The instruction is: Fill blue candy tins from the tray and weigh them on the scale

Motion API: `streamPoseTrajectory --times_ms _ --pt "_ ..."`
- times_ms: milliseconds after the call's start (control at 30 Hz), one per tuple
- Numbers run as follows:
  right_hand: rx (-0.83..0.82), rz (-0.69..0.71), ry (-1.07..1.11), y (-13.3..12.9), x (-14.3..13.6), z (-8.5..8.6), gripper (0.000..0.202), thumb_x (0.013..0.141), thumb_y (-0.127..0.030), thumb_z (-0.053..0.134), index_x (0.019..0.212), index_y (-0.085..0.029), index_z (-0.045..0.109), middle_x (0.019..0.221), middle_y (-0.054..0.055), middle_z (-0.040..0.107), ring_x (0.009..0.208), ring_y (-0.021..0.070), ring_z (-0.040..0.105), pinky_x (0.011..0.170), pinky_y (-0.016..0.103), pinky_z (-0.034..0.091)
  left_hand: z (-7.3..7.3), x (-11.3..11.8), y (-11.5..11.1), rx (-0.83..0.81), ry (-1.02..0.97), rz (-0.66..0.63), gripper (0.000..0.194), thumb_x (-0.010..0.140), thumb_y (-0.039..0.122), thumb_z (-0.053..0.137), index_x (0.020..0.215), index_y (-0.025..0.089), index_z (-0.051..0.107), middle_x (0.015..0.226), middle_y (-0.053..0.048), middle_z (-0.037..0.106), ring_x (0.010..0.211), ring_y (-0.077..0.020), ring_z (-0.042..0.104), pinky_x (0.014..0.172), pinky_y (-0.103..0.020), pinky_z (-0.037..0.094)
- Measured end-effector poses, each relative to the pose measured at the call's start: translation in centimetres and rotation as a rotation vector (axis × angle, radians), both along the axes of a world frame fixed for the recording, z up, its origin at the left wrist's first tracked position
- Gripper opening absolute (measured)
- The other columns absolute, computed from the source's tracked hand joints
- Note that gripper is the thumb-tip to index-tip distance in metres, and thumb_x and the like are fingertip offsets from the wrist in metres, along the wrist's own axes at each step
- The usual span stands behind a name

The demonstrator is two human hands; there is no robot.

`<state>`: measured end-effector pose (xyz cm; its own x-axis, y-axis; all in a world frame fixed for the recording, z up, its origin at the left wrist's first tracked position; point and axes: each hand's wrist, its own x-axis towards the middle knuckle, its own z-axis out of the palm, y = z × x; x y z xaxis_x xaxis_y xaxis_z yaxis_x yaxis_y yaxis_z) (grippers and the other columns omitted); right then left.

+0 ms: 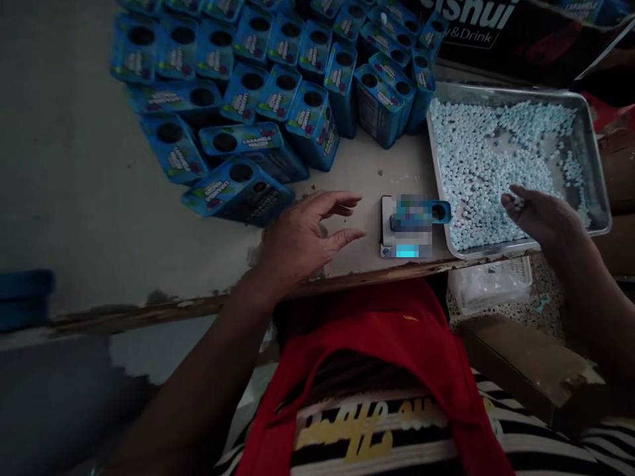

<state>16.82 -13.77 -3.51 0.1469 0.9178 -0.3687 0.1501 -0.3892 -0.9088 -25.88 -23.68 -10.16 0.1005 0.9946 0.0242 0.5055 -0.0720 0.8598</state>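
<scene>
My left hand (pixel 315 228) hovers over the table's front edge, thumb and fingers apart with nothing between them. To its right sits a small digital scale (pixel 387 225) with a lit display, partly blurred out. A blue candy container (pixel 439 211) lies across the scale, its round hole toward the tray. My right hand (pixel 538 211) is above the metal tray (pixel 602 192), its fingers curled around a few small pale blue candies (pixel 516 200). Many more of these loose candies (pixel 476 172) cover the tray's bottom.
Rows of blue containers (pixel 248 86) with round holes stand at the table's back; a few nearer ones (pixel 238 192) lean or lie. A black printed box (pixel 520 39) is behind the tray. Below the edge are a plastic basket (pixel 496 284) and a cardboard box (pixel 530 363).
</scene>
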Motion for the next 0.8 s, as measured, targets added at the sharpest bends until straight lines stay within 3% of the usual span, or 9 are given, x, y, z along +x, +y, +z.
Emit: streamPoseTrajectory --times_ms 100,233,300,467,633,800 --pt "-0.182 -0.139 0.122 -1.2 0.6 -1.5 0.027 0.07 0.0 0.082 0.087 -0.02 0.076 0.101 0.007 0.075 0.089 0.0131 0.073 0.072 0.013 0.065 0.4 0.4 -0.3 -0.012 -0.031 -0.012 0.052 0.09 0.036 0.089 0.139 0.028 0.077 0.131 -0.009 0.08 0.12 -0.0293 0.079 0.11 -0.046 0.065" --pt "-0.125 0.117 0.13 -2.5 -2.1 0.2 0.021 0.082 -0.01 0.089 0.1 -0.019 0.083 0.106 0.01 0.08 0.085 0.0157 0.076 0.067 0.018 0.067 0.7 1.0 -0.8 -0.02 -0.075 0.012 0.055 0.089 0.039 0.089 0.14 0.025 0.076 0.136 -0.011 0.079 0.122 -0.0301 0.079 0.113 -0.047 0.065" --pt "-0.044 0.241 0.099 -2.4 -4.0 1.7 0.017 0.087 -0.02 0.093 0.099 -0.019 0.083 0.098 0.008 0.08 0.076 0.0144 0.073 0.061 0.021 0.064 0.7 1.1 -1.1 -0.015 -0.089 0.03 0.057 0.088 0.041 0.09 0.14 0.024 0.075 0.137 -0.011 0.078 0.122 -0.0303 0.079 0.113 -0.048 0.066" --pt "0.095 0.496 0.026 -1.3 -8.3 4.1 0.026 0.092 -0.035 0.099 0.091 -0.019 0.078 0.082 0.005 0.073 0.065 0.012 0.063 0.055 0.024 0.051 0.7 1.3 -1.7 -0.001 -0.097 0.053 0.059 0.088 0.041 0.09 0.141 0.024 0.074 0.133 -0.011 0.08 0.12 -0.0298 0.08 0.115 -0.049 0.066" --pt "0.204 0.745 -0.154 -1.4 -11.0 4.7 0.016 0.096 -0.034 0.091 0.091 -0.021 0.082 0.067 0.0 0.065 0.06 0.0122 0.053 0.055 0.026 0.039 0.6 1.7 -1.7 0.024 -0.101 0.049 0.058 0.089 0.041 0.09 0.142 0.025 0.074 0.133 -0.011 0.08 0.123 -0.0297 0.079 0.117 -0.049 0.065" --pt "0.278 0.796 -0.287 -1.7 -12.1 4.7 0.019 0.089 -0.039 0.094 0.093 -0.022 0.087 0.067 -0.001 0.064 0.063 0.0144 0.056 0.057 0.029 0.04 0.6 2.0 -1.0 0.052 -0.126 -0.02 0.057 0.093 0.04 0.089 0.145 0.024 0.072 0.137 -0.01 0.079 0.122 -0.0282 0.078 0.115 -0.046 0.065"
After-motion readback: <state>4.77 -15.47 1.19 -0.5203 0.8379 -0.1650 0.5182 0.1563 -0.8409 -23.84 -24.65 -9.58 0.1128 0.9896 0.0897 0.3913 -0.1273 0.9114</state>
